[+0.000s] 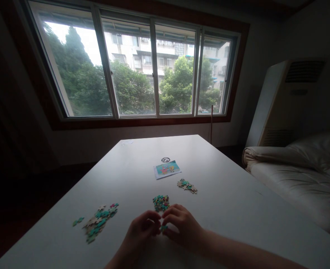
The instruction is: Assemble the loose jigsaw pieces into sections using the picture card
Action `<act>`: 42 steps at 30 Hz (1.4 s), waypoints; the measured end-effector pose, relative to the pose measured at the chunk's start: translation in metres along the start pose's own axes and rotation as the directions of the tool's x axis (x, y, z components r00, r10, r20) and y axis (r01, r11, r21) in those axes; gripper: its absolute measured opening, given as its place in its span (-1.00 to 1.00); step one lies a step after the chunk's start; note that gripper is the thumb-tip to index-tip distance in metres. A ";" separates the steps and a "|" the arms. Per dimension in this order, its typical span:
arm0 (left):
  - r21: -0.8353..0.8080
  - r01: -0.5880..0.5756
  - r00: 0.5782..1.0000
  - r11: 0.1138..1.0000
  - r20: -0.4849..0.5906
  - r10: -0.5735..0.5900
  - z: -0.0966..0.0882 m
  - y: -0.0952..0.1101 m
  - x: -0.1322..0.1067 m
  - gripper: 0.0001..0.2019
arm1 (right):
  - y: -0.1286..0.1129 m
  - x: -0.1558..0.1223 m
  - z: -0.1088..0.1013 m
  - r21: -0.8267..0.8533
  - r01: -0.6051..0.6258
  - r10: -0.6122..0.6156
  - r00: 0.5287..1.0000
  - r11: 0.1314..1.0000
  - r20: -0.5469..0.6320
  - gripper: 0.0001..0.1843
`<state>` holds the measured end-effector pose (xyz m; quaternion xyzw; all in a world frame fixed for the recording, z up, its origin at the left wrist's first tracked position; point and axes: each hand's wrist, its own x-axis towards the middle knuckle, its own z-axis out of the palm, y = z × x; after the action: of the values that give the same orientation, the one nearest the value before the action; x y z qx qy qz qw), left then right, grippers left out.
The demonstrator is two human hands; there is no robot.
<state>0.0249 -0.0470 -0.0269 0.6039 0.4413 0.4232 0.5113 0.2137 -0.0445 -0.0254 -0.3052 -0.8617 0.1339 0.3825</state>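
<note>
Close together at the near part of the white table (131, 179) are both my hands. A small teal jigsaw puzzle piece (164, 227) shows between them, at the thumb and fingertips of my right hand (183, 223), which is closed on it. My left hand (143, 228) has its fingers curled in towards the thumb beside that piece; what lies in them, if anything, is hidden. Just beyond my fingertips lies a compact cluster of colourful puzzle pieces (161, 202), mostly teal with yellow and red bits.
On the left spreads a loose heap of puzzle pieces (100, 220), with a few stray pieces (78, 221) beside it. A smaller pile (187, 185) sits right of a cartoon picture sheet (167, 169). Behind that is a dark-rimmed round item (165, 160). A sofa (296, 179) stands right.
</note>
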 end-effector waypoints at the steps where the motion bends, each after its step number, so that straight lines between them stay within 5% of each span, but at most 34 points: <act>1: 0.016 -0.014 1.000 1.000 0.005 0.014 0.000 -0.001 0.000 -0.78 | 0.001 0.000 0.001 -0.011 -0.004 0.004 1.000 1.000 0.005 -0.84; 16: 0.233 -0.095 0.995 0.968 0.014 0.094 0.000 0.005 -0.001 -0.83 | 0.002 0.004 0.005 -0.173 -0.053 0.075 0.990 0.983 0.122 -0.82; 27: 0.296 -0.107 0.994 0.949 0.017 0.106 0.008 0.008 -0.006 -0.89 | 0.003 0.001 0.001 0.036 -0.216 0.211 0.971 0.976 0.113 -0.71; 42: 0.347 -0.140 0.989 0.927 0.084 0.118 0.006 0.003 -0.006 -0.93 | -0.003 0.002 -0.002 0.192 -0.148 0.129 0.986 0.970 0.107 -0.66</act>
<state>0.0294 -0.0549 -0.0251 0.7261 0.4533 0.3512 0.3795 0.2128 -0.0454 -0.0219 -0.3181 -0.8375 0.2603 0.3600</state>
